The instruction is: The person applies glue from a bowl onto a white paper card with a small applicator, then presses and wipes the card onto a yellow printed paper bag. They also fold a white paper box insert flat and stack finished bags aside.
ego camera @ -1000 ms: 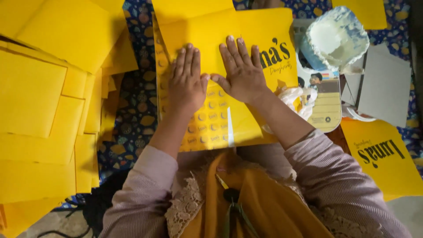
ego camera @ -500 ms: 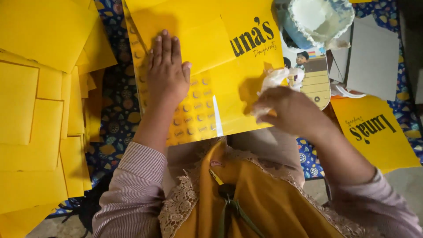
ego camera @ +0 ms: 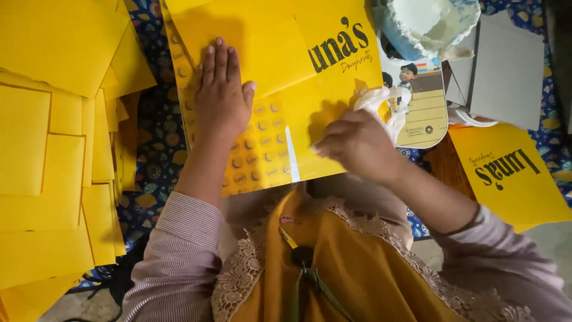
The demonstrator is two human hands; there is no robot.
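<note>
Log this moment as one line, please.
left hand: flat on yellow printed cardboard sheet | right hand: holds crumpled white cloth | stacked yellow sheets left

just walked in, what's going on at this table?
A person is working on a yellow printed card sheet lying on a blue patterned cloth. The left hand presses flat on the sheet. The right hand holds a crumpled white cloth at the sheet's right edge. Stacks of plain yellow sheets lie on the left; a bowl, grey cards and another printed yellow sheet sit on the right.
</note>
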